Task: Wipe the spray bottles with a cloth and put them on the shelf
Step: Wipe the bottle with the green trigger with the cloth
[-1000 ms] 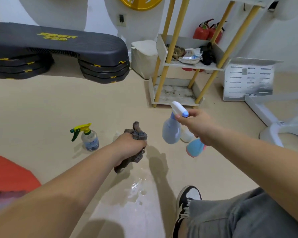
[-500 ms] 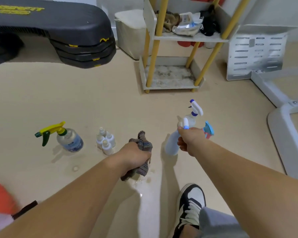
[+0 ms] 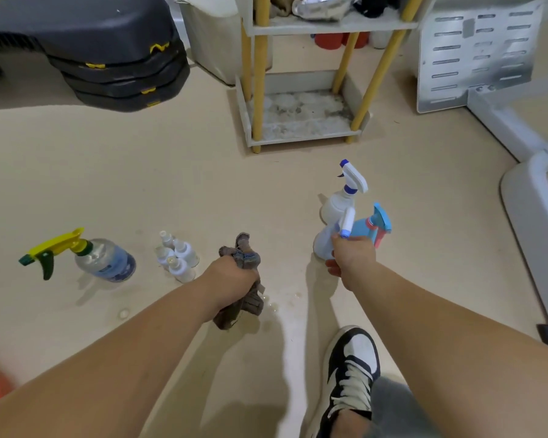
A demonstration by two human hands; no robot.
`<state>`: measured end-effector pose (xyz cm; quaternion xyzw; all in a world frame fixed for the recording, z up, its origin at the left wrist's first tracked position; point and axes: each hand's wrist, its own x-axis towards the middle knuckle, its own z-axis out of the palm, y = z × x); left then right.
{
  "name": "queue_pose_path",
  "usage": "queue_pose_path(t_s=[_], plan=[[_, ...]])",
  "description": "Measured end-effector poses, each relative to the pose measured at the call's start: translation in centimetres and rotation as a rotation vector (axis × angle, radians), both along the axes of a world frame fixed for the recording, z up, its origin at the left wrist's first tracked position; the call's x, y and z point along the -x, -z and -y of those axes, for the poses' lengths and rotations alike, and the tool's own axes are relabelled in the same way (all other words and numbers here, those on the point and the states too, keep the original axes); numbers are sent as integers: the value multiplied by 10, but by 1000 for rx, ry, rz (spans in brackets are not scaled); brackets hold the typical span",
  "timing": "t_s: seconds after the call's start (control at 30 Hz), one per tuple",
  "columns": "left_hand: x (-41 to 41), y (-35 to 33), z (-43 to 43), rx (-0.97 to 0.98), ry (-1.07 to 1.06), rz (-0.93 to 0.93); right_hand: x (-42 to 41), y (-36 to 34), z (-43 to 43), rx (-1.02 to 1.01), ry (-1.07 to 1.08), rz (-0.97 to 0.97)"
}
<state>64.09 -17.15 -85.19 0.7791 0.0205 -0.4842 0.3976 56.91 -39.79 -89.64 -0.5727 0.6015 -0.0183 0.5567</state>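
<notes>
The right hand (image 3: 353,259) has brought the pale bottle (image 3: 322,245) down. A second ago it hung raised in front of the shelf (image 3: 301,134); now it sits low by the floor (image 3: 203,191), just beside the white bottle (image 3: 337,205) and the blue bottle (image 3: 364,227). Whether its base touches the floor cannot be told. The fingers curl round its neck, under the stubby white spray head. The left hand (image 3: 231,279) still clutches the bunched cloth (image 3: 246,306), apart from the bottle. Wiping therefore seems paused and shelving undone; this looks like a set-down or a regrip.

The pale bottle is smooth, rounded, lilac-blue plastic. The cloth is a limp grey-brown weave hanging in folds. To the left stand a clear bottle (image 3: 105,260) with a yellow-green trigger and a cluster of small vials (image 3: 178,256). The shelf has yellow poles and a stained, pale bottom tray. Water drops (image 3: 274,306) glint on the floor by the cloth.
</notes>
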Motion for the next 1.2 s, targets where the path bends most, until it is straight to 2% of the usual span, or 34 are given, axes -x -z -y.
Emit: queue_pose_path(t_s=[0.07, 0.1, 0.23, 0.37, 0.53, 0.63, 0.77, 0.83, 0.9, 1.0, 1.07, 1.13, 1.2], plan=[[1, -3, -5, -50, 60, 43, 7, -5, -6, -133, 60, -46], [1, -5, -8, -69, 69, 67, 11, -8, -12, -190, 22, -83], [8, -24, -23, -21, 36, 36, 20, -24, -49, -341, -440, -168], [13, -49, -46, 109, 42, 26, -2, -57, -104, -529, -778, -48], [20, -75, -87, 127, -58, 190, -27, -93, -149, -390, -870, 80], [24, -83, -116, 47, -126, 311, -35, -118, -174, -217, -1010, 62], [24, -86, -155, -43, -97, 432, -53, -146, -206, -8, -1267, -19], [11, -85, -174, -131, -109, 451, -64, -151, -221, 68, -1285, -14], [-6, -88, -191, -216, -139, 490, -73, -148, -234, 73, -1213, 49], [-33, -85, -215, -175, -233, 463, -80, -130, -253, -27, -1032, 166], [-45, -78, -227, -185, -186, 409, -84, -116, -263, -109, -924, 199], [-58, -69, -238, -259, -157, 407, -90, -104, -270, -164, -852, 223], [-76, -64, -247, -342, -223, 473, -98, -97, -273, -198, -799, 234]])
